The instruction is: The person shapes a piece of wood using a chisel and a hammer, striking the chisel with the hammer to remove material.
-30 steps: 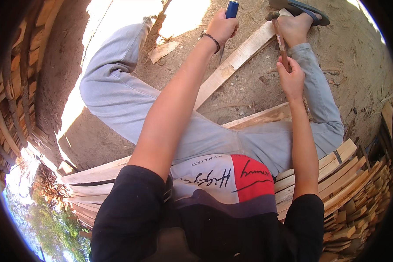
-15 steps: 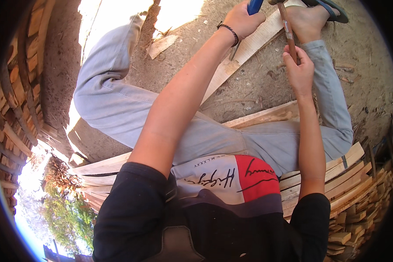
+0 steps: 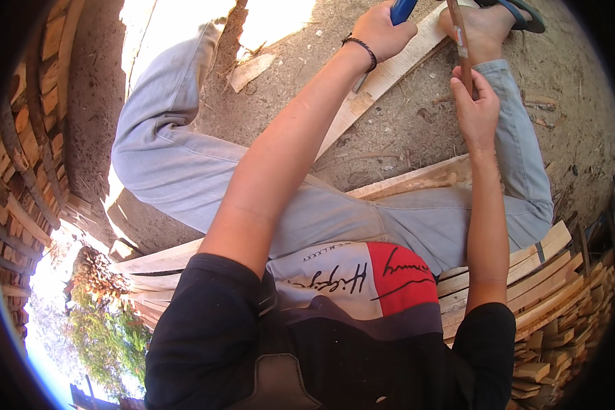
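The left grip is closed around a blue-handled tool; its narrow metal shank comes out below the hand. The right grip is wrapped around the lower part of a hammer's wooden handle, fingers curled and thumb against the wood. Under the left hand, a pale board runs slantwise over the dirt ground. A foot in a dark sandal crowds the board's far end, and a grey-trousered leg flanks the right hand. Farther out lie a wood offcut, a second board and stacked timber.

The top edge cuts off the hammer's head and the blue handle's end. The left hand hides the upper shank; a thigh covers the board's near end. Whether the shank's tip touches the board, I cannot tell.
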`<state>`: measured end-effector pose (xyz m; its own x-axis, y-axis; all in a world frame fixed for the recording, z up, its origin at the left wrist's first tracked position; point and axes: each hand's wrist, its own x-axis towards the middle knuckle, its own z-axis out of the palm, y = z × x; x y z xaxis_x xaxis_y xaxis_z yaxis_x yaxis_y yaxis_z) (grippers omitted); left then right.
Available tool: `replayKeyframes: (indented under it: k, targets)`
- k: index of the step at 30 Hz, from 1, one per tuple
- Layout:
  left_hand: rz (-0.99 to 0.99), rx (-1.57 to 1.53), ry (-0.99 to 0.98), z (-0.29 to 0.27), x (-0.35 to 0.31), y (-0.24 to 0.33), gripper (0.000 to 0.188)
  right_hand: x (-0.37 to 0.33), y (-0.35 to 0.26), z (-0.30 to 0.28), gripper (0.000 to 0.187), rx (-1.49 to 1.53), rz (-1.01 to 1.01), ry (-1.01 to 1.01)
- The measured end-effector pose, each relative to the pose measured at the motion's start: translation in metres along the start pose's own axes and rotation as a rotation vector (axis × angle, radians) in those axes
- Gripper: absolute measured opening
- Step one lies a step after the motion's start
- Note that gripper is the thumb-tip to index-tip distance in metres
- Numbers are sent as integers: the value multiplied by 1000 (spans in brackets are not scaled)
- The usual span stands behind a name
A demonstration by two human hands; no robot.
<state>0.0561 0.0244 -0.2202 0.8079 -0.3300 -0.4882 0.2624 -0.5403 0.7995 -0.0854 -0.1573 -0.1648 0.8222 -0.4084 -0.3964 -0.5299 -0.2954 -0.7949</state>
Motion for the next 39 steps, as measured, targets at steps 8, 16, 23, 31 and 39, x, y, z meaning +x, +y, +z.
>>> replayKeyframes:
  k: [8,16,23,31,39]
  targets:
    - [121,-128,70,1,-4,-3,35,-4,-14,0,27,118,64,-13]
    - [-37,-140,-28,-7,4,-8,28,-6,-15,-3,28,64,22,4]
    - [-37,-85,-150,-3,-1,1,26,-13,-68,-25,40,211,167,-186]
    - [151,6,-255,14,3,2,45,-3,-119,-72,50,126,132,-202]
    - [113,4,-219,28,5,-2,26,0,-111,-91,49,-139,155,-373]
